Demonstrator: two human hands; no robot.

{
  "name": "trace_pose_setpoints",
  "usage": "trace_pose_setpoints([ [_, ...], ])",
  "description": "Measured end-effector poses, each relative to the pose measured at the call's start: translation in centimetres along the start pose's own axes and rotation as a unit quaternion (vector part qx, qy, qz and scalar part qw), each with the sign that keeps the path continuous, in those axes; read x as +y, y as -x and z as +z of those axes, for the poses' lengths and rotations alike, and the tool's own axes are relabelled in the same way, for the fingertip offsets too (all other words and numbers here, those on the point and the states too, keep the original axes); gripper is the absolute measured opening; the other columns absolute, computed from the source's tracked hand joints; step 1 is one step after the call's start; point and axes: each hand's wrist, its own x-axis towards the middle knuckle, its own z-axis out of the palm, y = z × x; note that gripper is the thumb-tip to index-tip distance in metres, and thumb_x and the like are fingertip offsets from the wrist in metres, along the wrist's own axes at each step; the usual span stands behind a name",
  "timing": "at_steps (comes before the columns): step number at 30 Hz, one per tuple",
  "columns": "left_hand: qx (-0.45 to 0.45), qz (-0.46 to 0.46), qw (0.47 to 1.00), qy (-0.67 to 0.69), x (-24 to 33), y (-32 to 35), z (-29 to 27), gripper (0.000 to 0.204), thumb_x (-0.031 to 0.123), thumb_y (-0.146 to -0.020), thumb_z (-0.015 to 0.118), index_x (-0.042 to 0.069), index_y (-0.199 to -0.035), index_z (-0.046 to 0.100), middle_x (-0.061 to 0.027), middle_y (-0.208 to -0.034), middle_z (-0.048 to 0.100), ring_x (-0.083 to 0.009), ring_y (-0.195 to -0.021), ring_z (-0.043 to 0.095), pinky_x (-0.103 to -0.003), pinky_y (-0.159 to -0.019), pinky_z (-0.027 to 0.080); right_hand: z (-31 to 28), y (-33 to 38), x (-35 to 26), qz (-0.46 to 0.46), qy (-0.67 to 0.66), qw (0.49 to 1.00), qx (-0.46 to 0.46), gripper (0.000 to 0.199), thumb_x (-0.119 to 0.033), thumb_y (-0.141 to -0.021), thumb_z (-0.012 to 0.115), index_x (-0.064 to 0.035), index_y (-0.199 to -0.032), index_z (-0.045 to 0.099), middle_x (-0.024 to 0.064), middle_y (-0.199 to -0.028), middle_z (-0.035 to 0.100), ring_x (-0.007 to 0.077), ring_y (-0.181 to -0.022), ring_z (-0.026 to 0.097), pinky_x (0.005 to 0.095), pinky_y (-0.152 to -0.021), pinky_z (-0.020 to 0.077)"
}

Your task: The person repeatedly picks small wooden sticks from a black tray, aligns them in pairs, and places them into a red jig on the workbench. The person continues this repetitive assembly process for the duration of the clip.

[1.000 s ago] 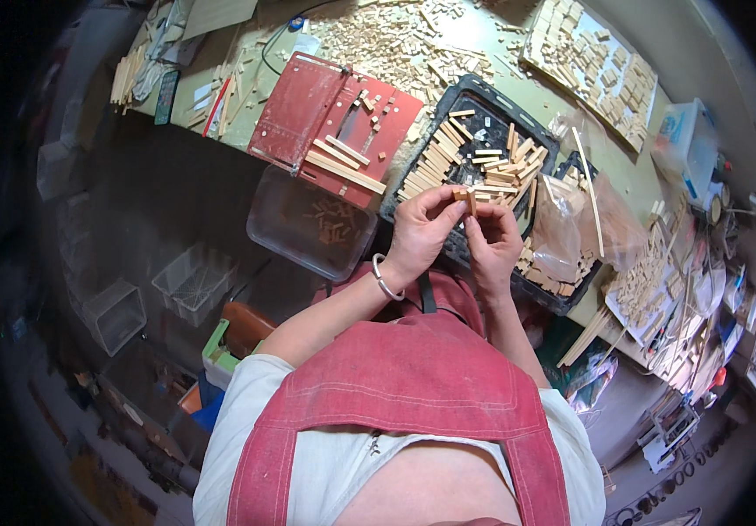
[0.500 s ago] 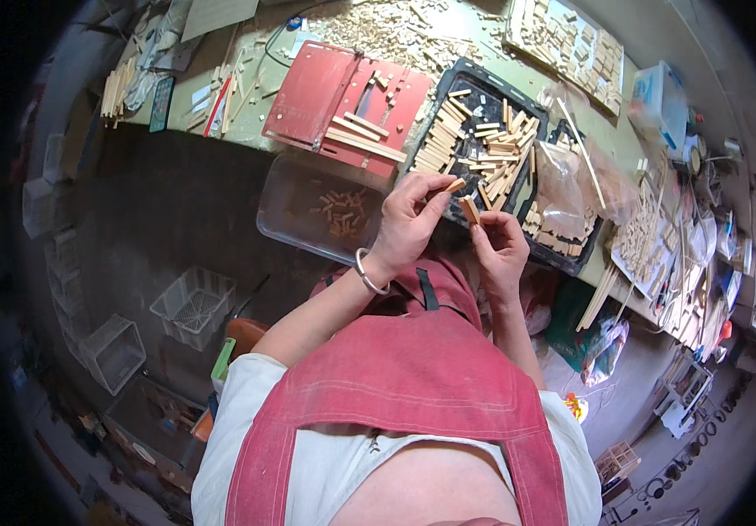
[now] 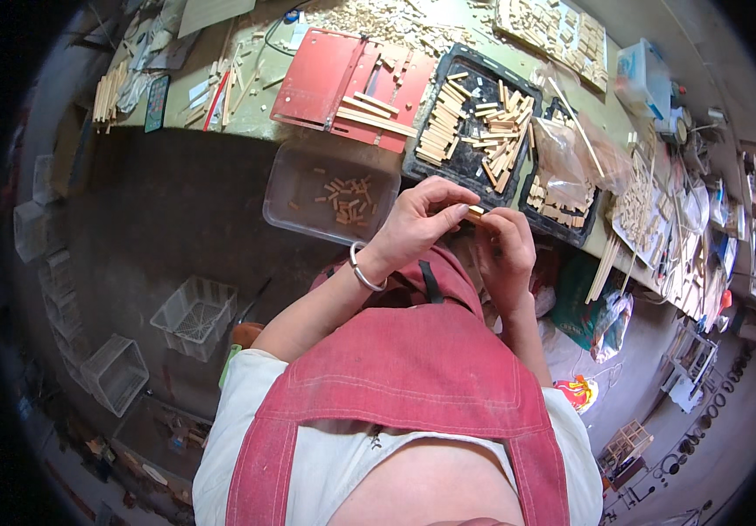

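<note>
2 bare hands meet in 1 closed grip: the left hand [image 3: 426, 223] pinches the near-left end of a small brown rectangular wooden block [image 3: 476, 211] between thumb and forefinger, while the right hand [image 3: 506, 256] has its curled fingers closed on the other end. Whether 1 piece or 2 pressed together sit there, I cannot tell, as the fingertips cover much of it. Its long axis runs crosswise from hand to hand, dipping slightly to the right. 1 silver metal bangle [image 3: 355, 263] rings the left wrist. Just beyond the grip lies 1 black plastic tray [image 3: 465, 162] of pale sticks, too many to count; to its right, a 2nd black plastic tray [image 3: 571, 237]. Left of the grip sits 1 clear plastic tub [image 3: 290, 180] with scattered brown wooden pieces [image 3: 349, 210]; farther beyond, 1 red flat board [image 3: 321, 74] carries at least 3 pale wooden strips [image 3: 378, 123].
</note>
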Motion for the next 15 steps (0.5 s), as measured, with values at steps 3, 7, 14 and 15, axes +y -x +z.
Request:
trace_pose_setpoints([
  [3, -0.005, -0.027, 0.999, 0.025, 0.4, 0.6, 0.0, 0.027, 0.003, -0.106, 0.068, -0.002, -0.133, 0.069, -0.0043, -0.113, 0.073, -0.0099, -0.103, 0.070, -0.025, -0.089, 0.059, 0.1, 0.6, -1.1, 0.052, -0.041, 0.998, 0.020, 0.035, 0.013, -0.084, 0.077, -0.0014, -0.114, 0.069, 0.0156, -0.104, 0.069, 0.0301, -0.087, 0.070, 0.0381, -0.073, 0.0569],
  [7, 0.018, 0.023, 0.999, -0.036, 0.7, 1.0, 0.0, 0.036, 0.000, -0.103, 0.071, -0.003, -0.138, 0.062, -0.0056, -0.109, 0.075, -0.0093, -0.101, 0.072, -0.025, -0.087, 0.059, 0.2, 0.2, -1.5, -0.001, -0.013, 1.000, -0.027, 0.040, 0.013, -0.089, 0.076, -0.0001, -0.126, 0.070, 0.0153, -0.106, 0.069, 0.0264, -0.089, 0.071, 0.0343, -0.075, 0.0570],
  [14, 0.036, 0.006, 0.998, -0.052, 0.9, 1.3, -0.3, 0.032, 0.003, -0.099, 0.078, -0.003, -0.128, 0.065, -0.0025, -0.103, 0.072, -0.0059, -0.093, 0.069, -0.023, -0.081, 0.059, 1.5, 1.6, -1.7, 0.273, -0.339, 0.898, -0.062, 0.026, -0.006, -0.106, 0.070, -0.0011, -0.131, 0.064, 0.0021, -0.112, 0.071, 0.0090, -0.093, 0.067, 0.0246, -0.077, 0.0555],
  [15, 0.042, 0.002, 0.998, -0.048, 1.0, 1.3, -0.3, 0.032, 0.004, -0.098, 0.079, -0.002, -0.126, 0.066, -0.0021, -0.102, 0.072, -0.0055, -0.093, 0.069, -0.023, -0.080, 0.059, 1.6, 1.5, -1.5, 0.308, -0.374, 0.872, -0.073, 0.026, -0.008, -0.107, 0.070, -0.0018, -0.131, 0.064, 0.0016, -0.112, 0.071, 0.0081, -0.092, 0.067, 0.0234, -0.077, 0.0547],
])
